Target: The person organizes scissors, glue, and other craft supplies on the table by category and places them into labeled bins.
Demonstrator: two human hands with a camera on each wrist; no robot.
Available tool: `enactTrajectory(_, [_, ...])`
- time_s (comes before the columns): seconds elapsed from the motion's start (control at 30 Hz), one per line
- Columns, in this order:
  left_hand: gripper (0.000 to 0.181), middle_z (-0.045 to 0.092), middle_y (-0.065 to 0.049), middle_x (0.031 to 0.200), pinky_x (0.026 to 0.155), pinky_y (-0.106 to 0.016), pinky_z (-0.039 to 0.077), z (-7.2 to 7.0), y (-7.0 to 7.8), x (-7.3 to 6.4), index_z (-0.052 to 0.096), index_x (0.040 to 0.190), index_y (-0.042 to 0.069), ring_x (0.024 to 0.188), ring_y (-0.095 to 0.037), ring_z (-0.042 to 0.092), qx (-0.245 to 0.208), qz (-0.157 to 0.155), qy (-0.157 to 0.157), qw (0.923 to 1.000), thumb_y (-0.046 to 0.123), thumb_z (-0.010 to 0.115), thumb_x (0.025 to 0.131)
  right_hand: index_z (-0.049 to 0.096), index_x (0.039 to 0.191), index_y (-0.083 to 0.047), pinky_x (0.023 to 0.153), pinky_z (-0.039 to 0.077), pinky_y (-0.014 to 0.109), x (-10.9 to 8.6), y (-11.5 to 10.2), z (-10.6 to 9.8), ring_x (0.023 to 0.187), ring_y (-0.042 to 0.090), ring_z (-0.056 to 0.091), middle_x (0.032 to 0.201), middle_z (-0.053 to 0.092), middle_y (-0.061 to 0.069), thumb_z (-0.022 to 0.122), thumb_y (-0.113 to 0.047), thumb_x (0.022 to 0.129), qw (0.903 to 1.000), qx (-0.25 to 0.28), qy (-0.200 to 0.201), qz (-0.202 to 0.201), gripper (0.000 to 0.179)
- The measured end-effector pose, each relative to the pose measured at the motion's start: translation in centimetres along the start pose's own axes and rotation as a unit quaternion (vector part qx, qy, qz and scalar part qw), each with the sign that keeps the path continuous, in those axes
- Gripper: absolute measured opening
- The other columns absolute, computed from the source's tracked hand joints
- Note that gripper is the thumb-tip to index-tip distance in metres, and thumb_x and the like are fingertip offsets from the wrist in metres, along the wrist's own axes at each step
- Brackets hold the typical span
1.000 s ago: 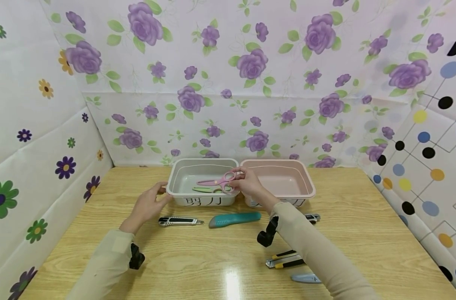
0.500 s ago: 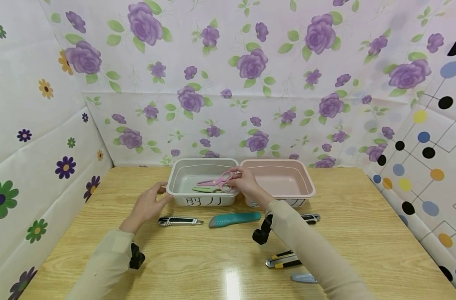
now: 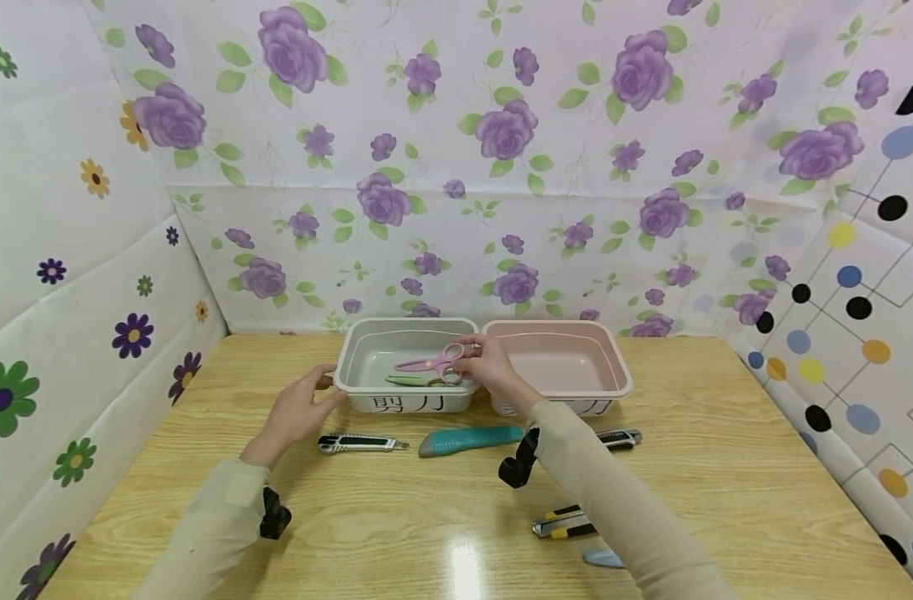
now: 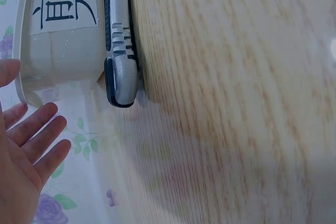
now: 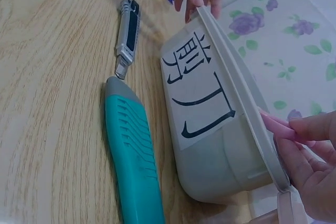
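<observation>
The right hand (image 3: 492, 368) pinches pink scissors (image 3: 435, 364) by the handle. The left hand (image 3: 294, 408), fingers loosely extended, touches the grey bin (image 3: 361, 402), perhaps steadying it.

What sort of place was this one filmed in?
Probably an indoor tabletop booth, perhaps for filming: printed sheets line the back and sides of a wooden table, where a gray bin and a pink bin stand.
</observation>
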State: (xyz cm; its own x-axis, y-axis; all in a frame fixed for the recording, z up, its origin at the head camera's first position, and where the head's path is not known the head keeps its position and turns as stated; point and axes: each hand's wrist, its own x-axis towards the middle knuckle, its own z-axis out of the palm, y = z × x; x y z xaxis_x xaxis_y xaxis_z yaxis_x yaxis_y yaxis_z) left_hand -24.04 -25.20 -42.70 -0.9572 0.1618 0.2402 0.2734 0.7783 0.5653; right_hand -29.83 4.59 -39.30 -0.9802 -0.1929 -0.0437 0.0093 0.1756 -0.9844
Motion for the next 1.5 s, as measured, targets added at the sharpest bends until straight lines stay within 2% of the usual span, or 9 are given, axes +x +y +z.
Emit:
enactTrajectory(0.13, [0.052, 0.060, -0.021, 0.112, 0.085, -0.054, 0.044, -0.1, 0.0, -0.1, 0.044, 0.130, 0.003, 0.108, -0.039, 0.053, 0.002, -0.001, 0.000, 1.0000, 0.034, 0.056, 0.090, 0.053, 0.120, 0.004, 0.067, 0.054, 0.037, 0.0, 0.1, 0.3, 0.067, 0.026, 0.060, 0.085, 0.061, 0.016, 0.062, 0.008, 0.079, 0.9999, -0.015, 0.005, -0.006, 0.042])
enactTrajectory(0.2, [0.052, 0.060, -0.021, 0.112, 0.085, -0.054, 0.043, -0.1, 0.0, -0.1, 0.044, 0.130, 0.002, 0.108, -0.040, 0.052, 0.002, 0.000, 0.000, 1.0000, 0.034, 0.055, 0.090, 0.053, 0.120, 0.005, 0.067, 0.055, 0.038, 0.0, 0.1, 0.5, 0.065, 0.021, 0.060, 0.087, 0.062, 0.018, 0.063, 0.008, 0.079, 0.9996, -0.025, 0.006, -0.013, 0.042])
enactTrajectory(0.37, [0.053, 0.060, -0.022, 0.112, 0.085, -0.054, 0.044, 0.0, 0.0, -0.1, 0.044, 0.130, 0.002, 0.107, -0.040, 0.052, 0.001, 0.000, 0.001, 1.0000, 0.035, 0.055, 0.090, 0.053, 0.120, 0.006, 0.067, 0.054, 0.037, -0.2, 0.0, 0.9, 0.079, 0.037, 0.061, 0.086, 0.061, 0.016, 0.063, 0.007, 0.079, 0.9996, -0.026, 0.002, -0.013, 0.042])
enactTrajectory(0.53, [0.054, 0.060, -0.022, 0.112, 0.084, -0.054, 0.044, 0.0, -0.1, -0.1, 0.044, 0.130, 0.002, 0.107, -0.040, 0.052, 0.000, -0.001, 0.001, 1.0000, 0.036, 0.055, 0.090, 0.052, 0.120, 0.005, 0.063, 0.054, 0.033, -0.3, -0.1, 1.2, 0.084, 0.041, 0.059, 0.084, 0.059, 0.013, 0.062, 0.006, 0.080, 0.9991, -0.040, -0.001, -0.014, 0.042])
enactTrajectory(0.87, [0.054, 0.060, -0.021, 0.111, 0.084, -0.053, 0.044, 0.0, -0.2, -0.1, 0.044, 0.130, 0.002, 0.107, -0.039, 0.053, 0.000, 0.002, 0.003, 1.0000, 0.036, 0.055, 0.090, 0.053, 0.115, 0.008, 0.057, 0.054, 0.029, -0.2, 0.0, 1.8, 0.069, 0.032, 0.063, 0.086, 0.063, 0.019, 0.060, 0.008, 0.079, 0.9952, -0.085, -0.006, -0.048, 0.037])
enactTrajectory(1.07, [0.054, 0.060, -0.021, 0.111, 0.084, -0.053, 0.045, 0.1, -0.2, -0.1, 0.045, 0.130, 0.002, 0.107, -0.038, 0.053, -0.001, 0.000, 0.003, 1.0000, 0.036, 0.055, 0.090, 0.054, 0.114, 0.008, 0.058, 0.054, 0.032, -0.3, 0.0, 1.8, 0.071, 0.037, 0.062, 0.087, 0.062, 0.020, 0.061, 0.007, 0.080, 0.9939, -0.096, -0.009, -0.053, 0.035])
enactTrajectory(1.27, [0.054, 0.060, -0.021, 0.111, 0.085, -0.053, 0.045, 0.1, -0.2, -0.1, 0.044, 0.130, 0.002, 0.107, -0.039, 0.053, 0.000, 0.003, 0.001, 1.0000, 0.036, 0.055, 0.090, 0.054, 0.114, 0.009, 0.059, 0.053, 0.028, 0.0, -0.1, 1.8, 0.068, 0.026, 0.062, 0.089, 0.063, 0.018, 0.062, 0.006, 0.078, 0.9926, -0.108, -0.001, -0.055, 0.037])
enactTrajectory(1.37, [0.054, 0.060, -0.021, 0.111, 0.085, -0.053, 0.045, 0.1, -0.1, -0.1, 0.044, 0.130, 0.002, 0.107, -0.039, 0.053, -0.002, 0.003, 0.002, 1.0000, 0.036, 0.055, 0.090, 0.052, 0.119, 0.009, 0.060, 0.053, 0.027, 0.1, -0.1, 1.9, 0.073, 0.022, 0.061, 0.091, 0.062, 0.018, 0.062, 0.004, 0.080, 0.9915, -0.116, 0.002, -0.058, 0.040])
enactTrajectory(1.5, [0.053, 0.060, -0.022, 0.111, 0.085, -0.054, 0.044, 0.0, 0.0, -0.1, 0.044, 0.130, 0.002, 0.107, -0.039, 0.053, -0.002, 0.004, 0.003, 1.0000, 0.035, 0.055, 0.090, 0.052, 0.119, 0.010, 0.061, 0.053, 0.028, 0.1, -0.1, 2.1, 0.081, 0.026, 0.062, 0.093, 0.061, 0.019, 0.061, 0.003, 0.082, 0.9887, -0.131, 0.005, -0.073, 0.039])
